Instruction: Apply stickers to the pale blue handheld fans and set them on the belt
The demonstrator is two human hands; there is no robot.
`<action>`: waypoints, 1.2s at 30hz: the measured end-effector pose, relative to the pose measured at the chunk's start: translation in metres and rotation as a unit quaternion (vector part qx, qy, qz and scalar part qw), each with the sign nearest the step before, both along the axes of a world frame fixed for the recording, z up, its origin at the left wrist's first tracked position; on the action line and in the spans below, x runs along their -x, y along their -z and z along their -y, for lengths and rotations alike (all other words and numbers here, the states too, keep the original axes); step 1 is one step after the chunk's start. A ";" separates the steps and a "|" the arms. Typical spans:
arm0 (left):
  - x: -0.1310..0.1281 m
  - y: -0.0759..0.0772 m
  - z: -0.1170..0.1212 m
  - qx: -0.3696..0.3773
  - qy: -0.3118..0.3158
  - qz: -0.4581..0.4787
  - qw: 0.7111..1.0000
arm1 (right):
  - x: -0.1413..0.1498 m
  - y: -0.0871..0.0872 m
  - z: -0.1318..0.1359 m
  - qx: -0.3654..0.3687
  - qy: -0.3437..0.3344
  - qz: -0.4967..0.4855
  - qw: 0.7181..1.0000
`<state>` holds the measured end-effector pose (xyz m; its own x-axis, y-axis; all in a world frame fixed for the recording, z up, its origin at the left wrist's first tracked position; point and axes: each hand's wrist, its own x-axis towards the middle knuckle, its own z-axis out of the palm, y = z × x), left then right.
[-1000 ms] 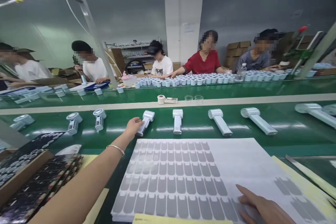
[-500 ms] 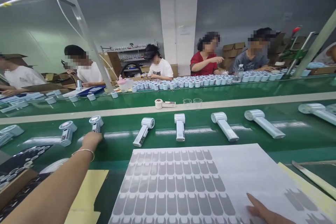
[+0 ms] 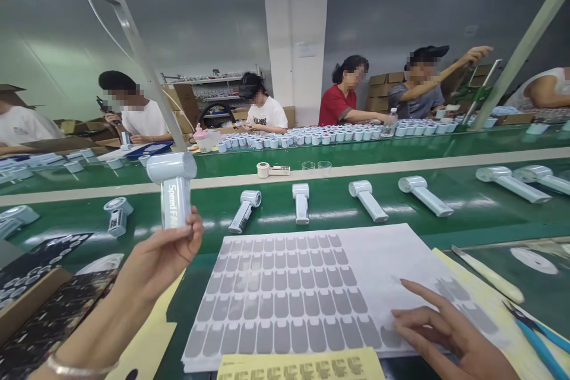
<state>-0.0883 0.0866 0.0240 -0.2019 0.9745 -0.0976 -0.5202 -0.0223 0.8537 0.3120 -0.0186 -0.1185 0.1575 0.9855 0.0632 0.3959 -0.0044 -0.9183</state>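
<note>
My left hand (image 3: 164, 255) grips a pale blue handheld fan (image 3: 176, 190) by the lower handle, raised upright above the belt, with white "Speed FAN" lettering toward me. Over the right part of a white sheet of grey stickers (image 3: 285, 297) is my right hand (image 3: 449, 326), its fingers spread and the index finger extended. Near that fingertip is a faint pale patch that I cannot make out. The lower fingers reach close to a grey sticker at the end of the bottom row. A yellow sheet with dark prints (image 3: 303, 365) lies at the near edge.
Several more fans, including one upright-lying fan (image 3: 301, 205), lie along the green belt (image 3: 271, 222). Blue-handled pliers (image 3: 537, 338) and a pale-handled blade (image 3: 490, 273) lie at right. At left is a cardboard box (image 3: 35, 303). Co-workers sit across the line behind rows of small cups (image 3: 312, 138).
My left hand has picked a fan up from the belt and raised it, turning its lettering toward me. My right hand has come further into view, fingers spreading. The view has shifted slightly.
</note>
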 end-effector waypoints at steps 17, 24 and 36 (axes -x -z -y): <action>-0.108 0.026 0.133 0.135 0.152 0.186 0.961 | 0.132 -0.086 0.049 -0.079 -0.139 -0.364 0.918; -0.121 0.019 0.114 0.272 0.012 0.267 0.924 | 0.161 -0.089 0.044 -0.054 -0.157 -0.357 0.919; -0.125 0.023 0.118 0.246 -0.018 0.236 0.940 | 0.169 -0.093 0.039 -0.033 -0.159 -0.331 0.930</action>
<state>0.0365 -0.0313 0.0014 -0.0543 0.7818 -0.6211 -0.8501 0.2901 0.4395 0.1434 -0.0580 -0.0253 -0.1157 0.9863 0.1173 -0.2839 0.0803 -0.9555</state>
